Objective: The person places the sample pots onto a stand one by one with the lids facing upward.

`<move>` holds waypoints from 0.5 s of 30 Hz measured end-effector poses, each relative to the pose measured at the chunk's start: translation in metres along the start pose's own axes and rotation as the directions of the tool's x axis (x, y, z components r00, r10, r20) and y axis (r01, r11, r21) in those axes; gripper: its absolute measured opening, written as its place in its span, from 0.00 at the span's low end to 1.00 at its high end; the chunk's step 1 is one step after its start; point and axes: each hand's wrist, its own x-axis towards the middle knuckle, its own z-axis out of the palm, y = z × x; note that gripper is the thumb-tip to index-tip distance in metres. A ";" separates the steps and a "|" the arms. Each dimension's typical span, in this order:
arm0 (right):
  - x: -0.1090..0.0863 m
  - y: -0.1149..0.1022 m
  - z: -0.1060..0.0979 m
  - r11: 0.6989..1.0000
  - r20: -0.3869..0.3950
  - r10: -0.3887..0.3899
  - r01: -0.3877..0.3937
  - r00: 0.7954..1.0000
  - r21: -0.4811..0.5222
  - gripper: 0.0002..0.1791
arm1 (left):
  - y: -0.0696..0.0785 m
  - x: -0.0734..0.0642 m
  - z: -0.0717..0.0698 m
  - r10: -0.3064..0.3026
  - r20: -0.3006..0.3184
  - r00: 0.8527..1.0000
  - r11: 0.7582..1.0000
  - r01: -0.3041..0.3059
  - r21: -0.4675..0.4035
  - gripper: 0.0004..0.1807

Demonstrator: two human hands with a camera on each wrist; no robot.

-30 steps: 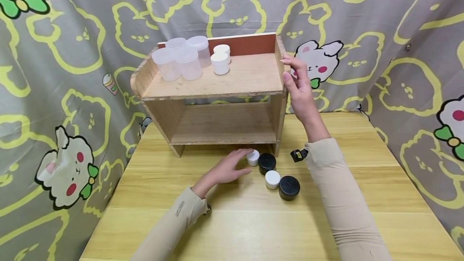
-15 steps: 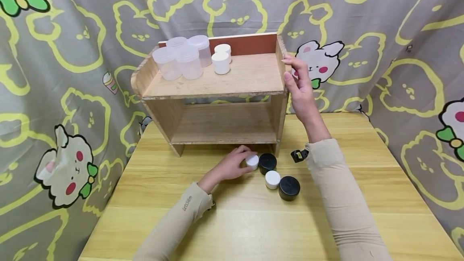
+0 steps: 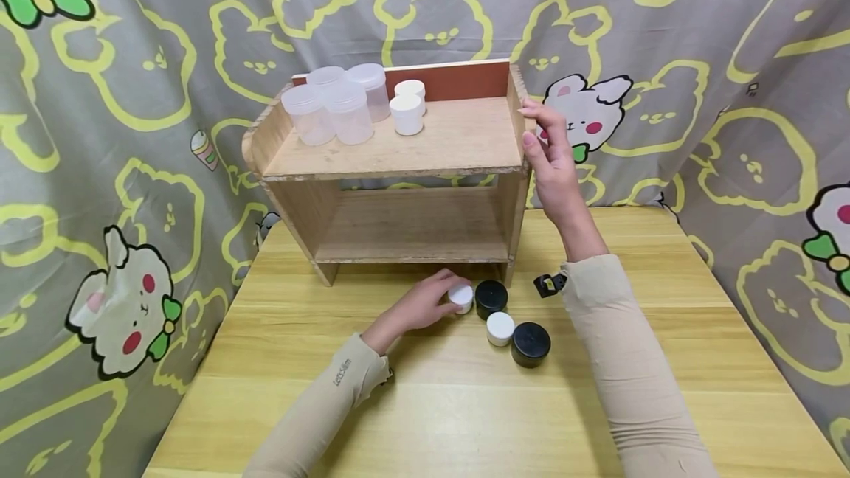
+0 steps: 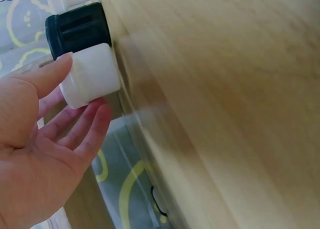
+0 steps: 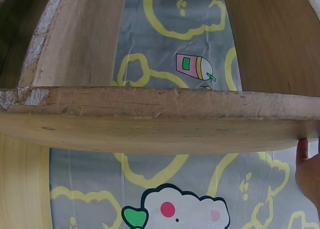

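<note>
My left hand [image 3: 421,305] pinches a small white screw-lid jar [image 3: 461,298] between thumb and fingers. The left wrist view shows the thumb on the lid side and fingertips below the jar [image 4: 92,76], which appears to stand on the table. Right beside it is a black jar [image 3: 491,298]; another white jar [image 3: 500,329] and a wider black jar [image 3: 530,344] stand nearer the front. My right hand [image 3: 554,161] grips the upper right side panel of a two-tier wooden shelf [image 3: 412,226], fingers over its edge. In the right wrist view only part of that hand [image 5: 309,174] shows.
On the shelf's top board, several translucent lidded jars [image 3: 352,115] stand at the left, with two white jars [image 3: 407,116] beside them. A patterned curtain [image 3: 664,80] hangs behind the wooden table [image 3: 664,360]. A small black strap piece [image 3: 548,285] shows near my right sleeve.
My left hand has moved slightly right and its fingers have closed on the white jar, which shifted a little toward the front. The right hand has stayed on the shelf panel.
</note>
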 end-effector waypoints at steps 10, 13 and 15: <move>0.000 -0.004 0.001 1.000 -0.005 0.021 -0.021 1.000 0.002 0.19 | 0.010 -0.001 -0.015 0.027 -0.027 0.999 0.997 -0.025 0.068 0.25; 0.000 -0.003 0.001 1.000 0.001 0.018 -0.018 1.000 -0.004 0.19 | 0.014 -0.001 -0.021 0.027 -0.030 0.999 0.995 -0.024 0.096 0.26; 0.000 -0.002 0.000 1.000 0.000 0.019 -0.019 1.000 -0.004 0.19 | 0.017 -0.002 -0.026 0.034 -0.035 0.999 0.995 -0.031 0.099 0.26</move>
